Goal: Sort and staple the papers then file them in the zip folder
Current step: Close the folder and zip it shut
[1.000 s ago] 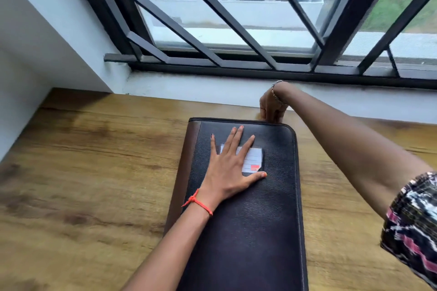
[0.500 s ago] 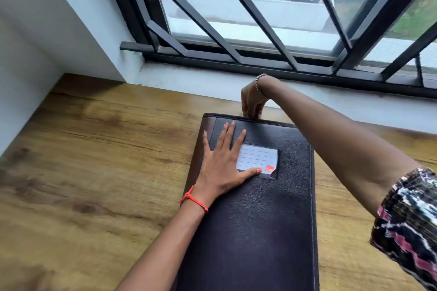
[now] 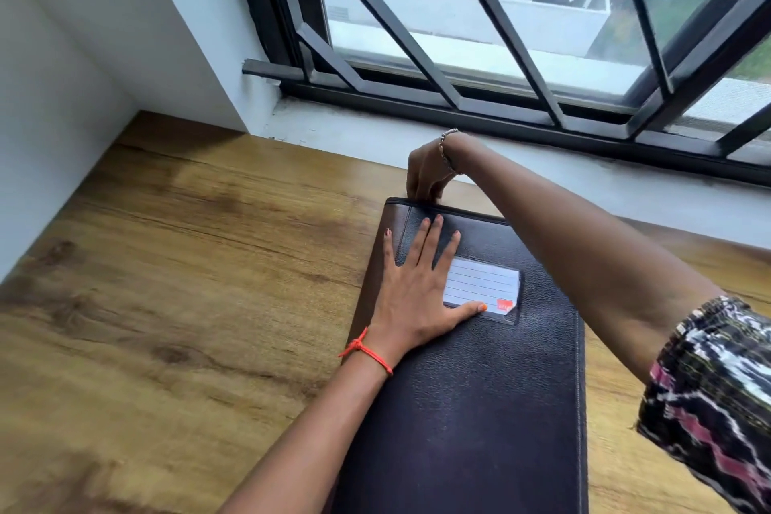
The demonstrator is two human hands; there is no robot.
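Two hands are on one black zip folder (image 3: 479,388), which lies closed and flat on the wooden table (image 3: 167,305), its long side running from 6 o'clock toward 12. The left hand (image 3: 417,296) lies flat with fingers spread on the cover's far-left part, palm down, pressing rather than gripping; its thumb tip touches the near edge of the lined label (image 3: 484,284), which sits at 3 o'clock from the palm. A red thread (image 3: 367,351) circles that wrist. The right hand (image 3: 425,171) reaches across to the folder's far edge, at 12 o'clock from the left hand, fingers curled down and pinched at the far-left corner; what they hold there is hidden by the hand, so the zip pull cannot be told. A bracelet (image 3: 446,146) is on that wrist, and a patterned sleeve (image 3: 709,388) shows at 4 o'clock. The barred window (image 3: 500,33) lies beyond at 12 o'clock.
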